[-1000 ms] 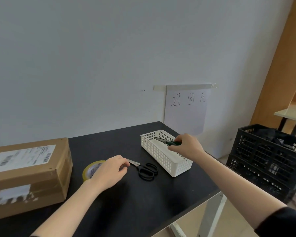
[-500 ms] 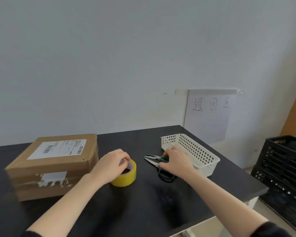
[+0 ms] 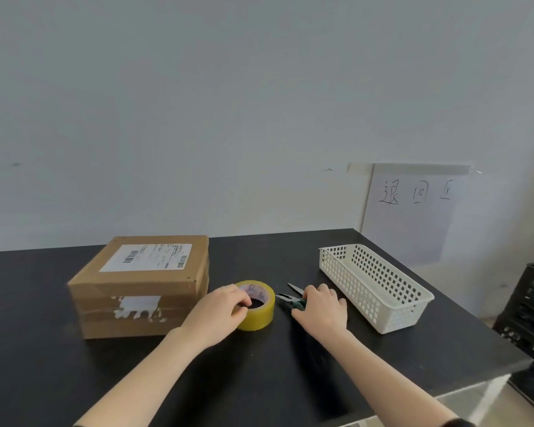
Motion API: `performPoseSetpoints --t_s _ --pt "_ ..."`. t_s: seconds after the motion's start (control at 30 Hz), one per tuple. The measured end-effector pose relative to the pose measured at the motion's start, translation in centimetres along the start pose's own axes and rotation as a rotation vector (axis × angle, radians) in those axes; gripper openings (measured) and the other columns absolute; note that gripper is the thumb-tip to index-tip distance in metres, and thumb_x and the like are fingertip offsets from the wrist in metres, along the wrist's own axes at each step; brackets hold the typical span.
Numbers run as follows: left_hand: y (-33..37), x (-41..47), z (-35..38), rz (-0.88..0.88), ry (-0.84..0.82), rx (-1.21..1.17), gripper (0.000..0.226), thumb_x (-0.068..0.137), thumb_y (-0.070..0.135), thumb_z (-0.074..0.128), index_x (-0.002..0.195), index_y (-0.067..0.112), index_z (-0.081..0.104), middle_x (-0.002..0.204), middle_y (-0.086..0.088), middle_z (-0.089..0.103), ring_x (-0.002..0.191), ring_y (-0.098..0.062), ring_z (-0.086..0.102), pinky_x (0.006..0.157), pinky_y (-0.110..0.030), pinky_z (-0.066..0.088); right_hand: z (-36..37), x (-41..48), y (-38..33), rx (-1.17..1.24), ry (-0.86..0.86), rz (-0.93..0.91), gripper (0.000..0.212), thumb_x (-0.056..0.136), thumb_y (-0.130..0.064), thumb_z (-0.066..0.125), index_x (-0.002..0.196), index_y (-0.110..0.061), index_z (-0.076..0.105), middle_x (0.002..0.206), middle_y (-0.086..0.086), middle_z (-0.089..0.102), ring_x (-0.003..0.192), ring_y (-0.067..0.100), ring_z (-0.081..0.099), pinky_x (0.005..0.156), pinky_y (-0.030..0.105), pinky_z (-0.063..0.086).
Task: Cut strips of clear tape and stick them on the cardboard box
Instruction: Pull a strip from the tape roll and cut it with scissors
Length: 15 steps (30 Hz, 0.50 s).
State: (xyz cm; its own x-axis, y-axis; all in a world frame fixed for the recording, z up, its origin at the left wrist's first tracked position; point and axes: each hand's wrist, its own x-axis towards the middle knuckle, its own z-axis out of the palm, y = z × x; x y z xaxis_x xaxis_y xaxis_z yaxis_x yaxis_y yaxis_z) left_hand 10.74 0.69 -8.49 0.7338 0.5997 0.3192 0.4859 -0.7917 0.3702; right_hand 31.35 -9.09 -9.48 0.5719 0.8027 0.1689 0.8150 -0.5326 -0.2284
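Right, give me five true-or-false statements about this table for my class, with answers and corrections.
1. The left hand holds the tape roll. True.
2. The basket sits left of the box. False: it sits right of it, beyond the tape roll.
3. The box has a label on top. True.
4. The right hand is inside the basket. False: it rests on the pliers on the table.
5. The tape roll stands on the box. False: it lies on the table beside it.
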Motion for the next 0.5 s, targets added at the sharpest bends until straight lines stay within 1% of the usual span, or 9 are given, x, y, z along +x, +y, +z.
performPoseSetpoints --t_s 0.13,0.33,0.5 --pt "-0.3 -0.1 0.2 0.008 -0.002 0.019 0.023 0.094 0.028 0.056 0.116 0.030 0.064 0.117 0.015 0.058 0.104 0.000 0.053 0.088 -0.016 0.048 0.5 -0.3 -0.9 -0.007 -0.014 0.029 0.044 0.086 -0.047 0.057 0.122 -0.021 0.053 0.122 0.003 0.052 0.118 0.024 0.048 0.098 0.041 0.038" --pt "-0.6 -0.1 0.5 0.018 -0.022 0.101 0.024 0.092 0.030 0.060 0.116 0.030 0.062 0.127 0.013 0.055 0.114 -0.004 0.052 0.093 -0.017 0.048 0.7 -0.5 -2.1 -0.063 -0.038 0.020 0.051 0.087 -0.048 0.056 0.126 -0.016 0.053 0.123 0.004 0.051 0.118 0.025 0.046 0.098 0.041 0.038" --pt "-0.5 0.0 0.6 0.046 -0.024 0.165 0.023 0.092 0.029 0.061 0.115 0.030 0.061 0.128 0.011 0.056 0.114 -0.006 0.053 0.090 -0.015 0.046 0.2 -0.2 -2.5 -0.063 -0.152 -0.014 0.049 0.084 -0.048 0.060 0.120 -0.014 0.058 0.123 0.006 0.052 0.117 0.026 0.046 0.095 0.038 0.043"
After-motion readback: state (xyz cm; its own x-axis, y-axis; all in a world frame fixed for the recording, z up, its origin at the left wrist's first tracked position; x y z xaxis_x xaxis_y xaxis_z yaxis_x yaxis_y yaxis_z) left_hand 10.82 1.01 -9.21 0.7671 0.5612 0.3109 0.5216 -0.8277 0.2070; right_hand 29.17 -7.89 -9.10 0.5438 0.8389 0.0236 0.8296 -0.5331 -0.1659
